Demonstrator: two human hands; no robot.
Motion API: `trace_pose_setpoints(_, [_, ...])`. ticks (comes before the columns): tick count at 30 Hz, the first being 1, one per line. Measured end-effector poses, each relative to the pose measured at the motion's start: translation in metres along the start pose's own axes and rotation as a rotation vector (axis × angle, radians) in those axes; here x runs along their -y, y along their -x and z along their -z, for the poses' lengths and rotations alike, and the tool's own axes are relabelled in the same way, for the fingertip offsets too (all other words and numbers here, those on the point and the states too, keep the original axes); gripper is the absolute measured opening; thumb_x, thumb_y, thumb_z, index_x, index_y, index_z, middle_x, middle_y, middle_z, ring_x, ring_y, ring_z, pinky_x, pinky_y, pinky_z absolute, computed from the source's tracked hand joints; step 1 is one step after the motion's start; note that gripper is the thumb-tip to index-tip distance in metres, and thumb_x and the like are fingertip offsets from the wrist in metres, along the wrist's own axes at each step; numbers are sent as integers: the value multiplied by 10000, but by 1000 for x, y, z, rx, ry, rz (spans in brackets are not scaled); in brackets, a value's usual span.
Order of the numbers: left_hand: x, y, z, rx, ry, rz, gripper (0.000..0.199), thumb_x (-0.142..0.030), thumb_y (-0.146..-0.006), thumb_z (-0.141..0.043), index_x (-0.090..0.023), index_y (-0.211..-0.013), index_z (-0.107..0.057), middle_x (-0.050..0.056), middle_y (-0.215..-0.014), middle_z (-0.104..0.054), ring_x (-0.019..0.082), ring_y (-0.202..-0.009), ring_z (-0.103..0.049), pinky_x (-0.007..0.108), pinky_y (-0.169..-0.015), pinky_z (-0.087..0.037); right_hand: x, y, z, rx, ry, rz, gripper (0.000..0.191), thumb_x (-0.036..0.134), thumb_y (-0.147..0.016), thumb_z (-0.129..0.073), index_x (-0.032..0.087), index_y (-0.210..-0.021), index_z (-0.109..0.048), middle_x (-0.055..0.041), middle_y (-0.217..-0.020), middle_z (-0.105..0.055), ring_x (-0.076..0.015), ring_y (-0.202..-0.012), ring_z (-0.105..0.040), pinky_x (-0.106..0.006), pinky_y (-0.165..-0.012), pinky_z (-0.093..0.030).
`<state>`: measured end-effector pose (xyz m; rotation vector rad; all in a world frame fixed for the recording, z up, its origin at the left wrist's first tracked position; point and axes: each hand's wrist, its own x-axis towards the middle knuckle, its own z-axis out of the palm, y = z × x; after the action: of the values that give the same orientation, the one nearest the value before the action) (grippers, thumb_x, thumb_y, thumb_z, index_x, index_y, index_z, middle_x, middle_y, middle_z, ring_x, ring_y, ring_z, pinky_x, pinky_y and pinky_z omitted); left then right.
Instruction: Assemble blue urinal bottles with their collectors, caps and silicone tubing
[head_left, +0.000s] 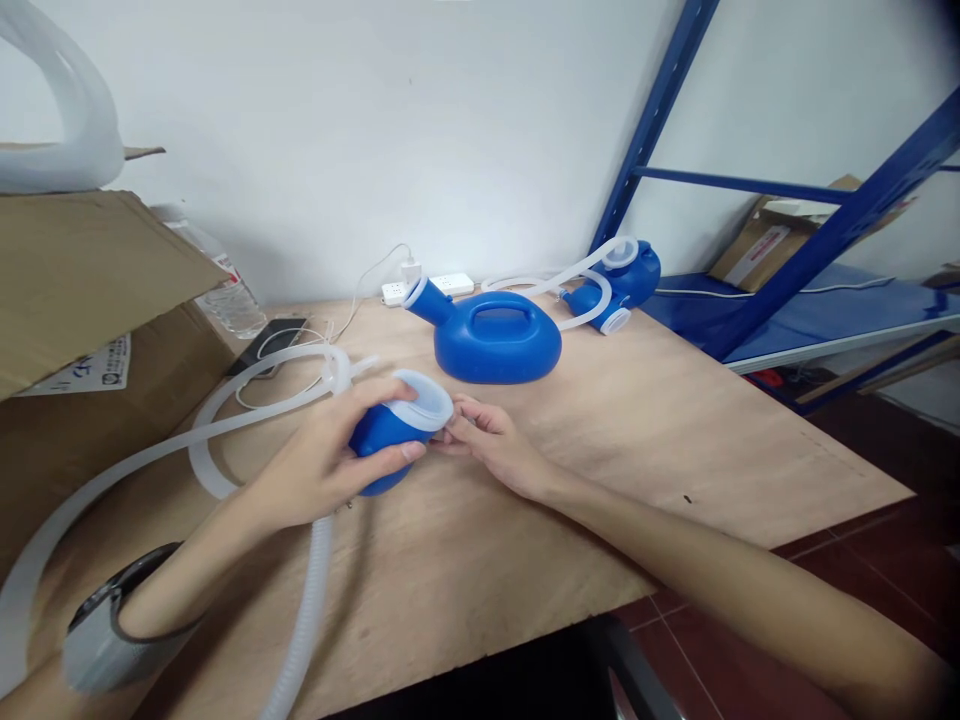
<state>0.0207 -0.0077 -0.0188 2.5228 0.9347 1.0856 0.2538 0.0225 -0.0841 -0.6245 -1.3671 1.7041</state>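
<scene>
Blue and tilted, the cup (384, 432) is over the table (630, 440), its whitish mouth rim (433, 400) turned up and toward the right. The left hand (319, 455) has hold of it, fingers curved round the body, thumb along the near side and a fingertip over the rim's edge. At the rim's right side is the right hand (495, 445), its fingers bent and drawn close together; whether they pinch anything cannot be told. A ribbed hose (307, 600) runs down from beneath the left hand, its upper end hidden. Smooth tubing (142, 465) loops across the table to the left, near a carton (82, 290). Beyond the hands stands a blue jug (499, 350) with a handle, its neck pointing up and left. Farther back, two blue vessels (643, 278) lie beside pale tubing (577, 270), near a blue rack (772, 312).
</scene>
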Motion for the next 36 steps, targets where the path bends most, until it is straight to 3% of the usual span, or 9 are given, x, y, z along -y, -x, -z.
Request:
trace_pose_setpoints(3, [0,2,3,-53,57,57,374,-355,-1020,-712,-336,-1342,-523,32,-1253,-679,201,-1041,-717,308,-891,-603,3,-2,0,-36,-75,9,372,571,-873,-843,236,-817,-691,2,-961,-697,-158,-933,-706,-406,-1004,-643])
trace_pose_setpoints(7, [2,5,5,-102,129,106,394,-383,-1027,-700,-364,-1362,-494,36,-1308,-571,177,-1002,-704,291,-831,-621,7,-2,1,-71,-25,54,342,511,-844,-885,240,-833,-677,19,-860,-719,-148,-840,-705,-331,-836,-648])
trace_pose_setpoints(11, [2,4,5,-70,117,91,407,-281,-1028,-680,-365,-1367,-471,22,-1274,-584,157,-984,-701,250,-790,-620,7,-1,3,-72,-32,74,347,523,-878,-855,240,-931,-660,28,-820,-718,-129,-753,-696,-252,-664,-574])
trace_pose_setpoints(15, [0,2,6,-37,137,79,434,-262,-1026,-686,-355,-1378,-451,24,-1257,-619,155,-997,-712,216,-764,-621,6,-3,4,-80,-70,65,350,493,-857,-880,238,-935,-653,67,-715,-651,-91,-594,-588,-226,-573,-508])
trace_pose_setpoints(20, [-2,0,5,-29,218,79,424,-289,-1025,-706,-350,-1368,-464,25,-1256,-643,137,-928,-732,221,-764,-644,7,-7,1,-147,-21,125,375,497,-799,-918,231,-899,-674,54,-751,-659,-88,-593,-564,-225,-542,-489])
trace_pose_setpoints(28, [-3,-1,2,-27,349,61,428,-279,-1024,-686,-400,-1382,-486,34,-1265,-708,187,-882,-761,268,-672,-656,10,-7,-4,-135,-18,169,377,514,-816,-904,227,-882,-669,56,-727,-632,-85,-592,-547,-216,-532,-472])
trace_pose_setpoints(36, [1,2,-2,-48,308,61,459,-313,-1001,-725,-390,-1386,-489,47,-1261,-654,199,-995,-728,286,-784,-646,10,-6,-6,-143,6,149,414,561,-835,-877,239,-911,-629,50,-806,-606,-91,-647,-562,-215,-549,-494])
